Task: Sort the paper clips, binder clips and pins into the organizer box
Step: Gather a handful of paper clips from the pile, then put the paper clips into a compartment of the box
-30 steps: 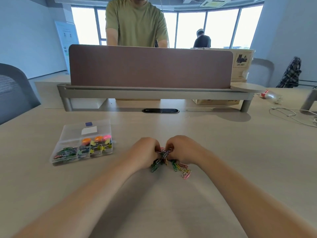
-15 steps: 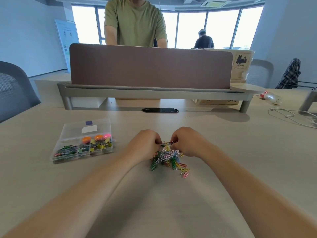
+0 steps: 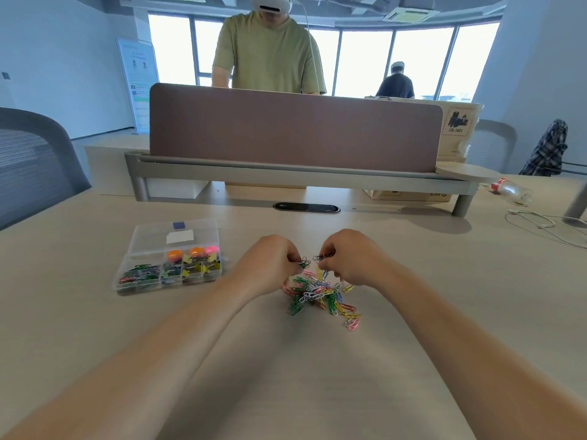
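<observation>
**Head view.** The organizer box [image 3: 136, 282] lies on the desk [image 3: 428, 281] with its clear lid folded back. Its compartments hold yellow binder clips [image 3: 195, 268], round-headed pins [image 3: 194, 251] and some clips. To the right of the box, a loose heap of coloured paper clips [image 3: 317, 293] rests on the desk. The left hand [image 3: 271, 265], nearer the box, and the right hand [image 3: 349, 258] are both above the heap's far edge. Each has its fingers curled, pinching a few tangled clips.

Pale desk [image 3: 413, 281] with organizer box [image 3: 137, 289], heap of paper clips [image 3: 317, 293], white cable [image 3: 533, 222], plastic bottle [image 3: 509, 190].
</observation>
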Tool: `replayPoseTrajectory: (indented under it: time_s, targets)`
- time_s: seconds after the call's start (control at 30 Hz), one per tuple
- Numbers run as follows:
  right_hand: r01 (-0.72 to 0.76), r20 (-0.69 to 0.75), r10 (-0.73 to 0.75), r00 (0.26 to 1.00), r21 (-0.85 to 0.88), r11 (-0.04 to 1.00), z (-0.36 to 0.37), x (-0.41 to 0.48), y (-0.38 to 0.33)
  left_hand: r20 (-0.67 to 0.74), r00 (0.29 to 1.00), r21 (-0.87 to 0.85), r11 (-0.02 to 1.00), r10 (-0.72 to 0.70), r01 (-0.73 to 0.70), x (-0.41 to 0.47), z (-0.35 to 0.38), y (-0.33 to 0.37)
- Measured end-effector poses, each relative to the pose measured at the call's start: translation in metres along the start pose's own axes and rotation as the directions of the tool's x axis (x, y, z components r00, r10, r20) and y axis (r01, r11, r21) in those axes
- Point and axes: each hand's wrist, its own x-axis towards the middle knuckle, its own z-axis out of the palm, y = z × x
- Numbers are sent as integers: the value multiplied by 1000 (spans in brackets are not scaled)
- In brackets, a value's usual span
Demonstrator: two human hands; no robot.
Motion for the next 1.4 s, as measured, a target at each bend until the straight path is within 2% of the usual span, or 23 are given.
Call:
replayPoseTrajectory:
  time_s: [0.17,0.33,0.77,1.07,1.4]
  targets:
    - [50,-1,-50,999,-3,999,-4,5,-23,-30,999,-36,999,-37,36,-9,-17,-13]
    - [112,5,-112,994,19,994,-1,20,-60,-96,993,1,998,-69,69,-24,-45,-33]
    - [296,54,-300,952,68,953,39,75,-186,-220,935,100,947,-278,306,-61,-122,-129]
    - [339,92,-350,932,122,933,74,109,-243,-220,914,129,919,-341,373,-71,-152,-183]
    - [348,126,-359,925,101,932,103,127,-258,-165,919,137,914,-359,381,-62,-146,-211]
